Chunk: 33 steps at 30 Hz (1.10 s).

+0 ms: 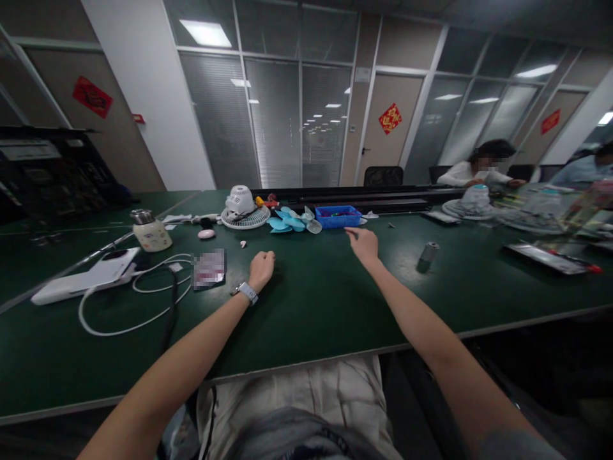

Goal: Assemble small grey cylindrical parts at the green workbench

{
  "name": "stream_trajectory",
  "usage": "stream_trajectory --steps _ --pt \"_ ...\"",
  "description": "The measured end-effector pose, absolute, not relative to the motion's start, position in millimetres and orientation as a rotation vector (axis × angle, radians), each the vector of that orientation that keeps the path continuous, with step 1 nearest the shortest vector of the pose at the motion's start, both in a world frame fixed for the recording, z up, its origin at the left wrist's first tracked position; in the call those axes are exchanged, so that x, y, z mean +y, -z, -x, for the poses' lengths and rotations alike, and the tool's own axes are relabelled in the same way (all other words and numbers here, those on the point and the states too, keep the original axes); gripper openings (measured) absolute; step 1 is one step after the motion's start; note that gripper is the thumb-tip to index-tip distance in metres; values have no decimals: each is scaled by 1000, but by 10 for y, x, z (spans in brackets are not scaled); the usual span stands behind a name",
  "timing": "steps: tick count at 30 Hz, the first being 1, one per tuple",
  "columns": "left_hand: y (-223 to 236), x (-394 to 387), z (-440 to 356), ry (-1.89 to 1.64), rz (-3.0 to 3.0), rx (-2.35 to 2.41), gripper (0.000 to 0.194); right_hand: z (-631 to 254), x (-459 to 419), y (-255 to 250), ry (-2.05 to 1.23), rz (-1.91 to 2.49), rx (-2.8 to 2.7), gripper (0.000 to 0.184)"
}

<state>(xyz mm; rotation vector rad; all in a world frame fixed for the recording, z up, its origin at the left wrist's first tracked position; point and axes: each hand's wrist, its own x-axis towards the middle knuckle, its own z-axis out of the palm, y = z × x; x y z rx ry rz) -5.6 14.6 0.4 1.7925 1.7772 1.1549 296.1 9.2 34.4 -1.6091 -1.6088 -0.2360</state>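
My left hand [262, 269] rests on the green table with its fingers curled closed; whatever may be inside is hidden. A watch is on that wrist. Over the table just in front of the blue basket [338, 217] is my right hand [366, 246], its fingers reaching leftward and slightly apart, with nothing visible in them. Small parts lie inside the basket. Left of it are light-blue fan blades [286, 221] and a white fan head with a round grille [245, 217]. A small whitish piece [243, 244] lies beyond my left hand.
At left stand a patterned bottle [152, 234], a white device [90, 278] with a looped cable, and a card-like item [209, 269]. A metal cylinder [430, 252] stands to the right. A tray-like object [550, 257] lies farther right. Other people [453, 176] sit across the table.
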Motion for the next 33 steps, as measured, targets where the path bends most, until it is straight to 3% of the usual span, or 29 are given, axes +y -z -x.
stream_trajectory --steps 5,15,17,21,27,33 --pt "35 169 65 -1109 -1899 1767 34 -3433 182 -303 232 1766 -1486 29" --pt "77 180 65 -1088 -2000 1741 43 -3429 208 -286 182 1873 -1480 26" --pt "60 164 61 -1077 -2007 1743 43 -3427 212 -258 179 1880 -1471 32" --pt "30 140 55 -1047 -2015 1739 43 -3469 258 -110 114 1911 -1463 60" --pt "27 129 58 -1035 -2028 1709 44 -3371 279 -12 67 1884 -1403 44" --pt "-30 26 -27 -1174 -2122 1473 40 -2421 94 -30 -259 1394 -1694 45"
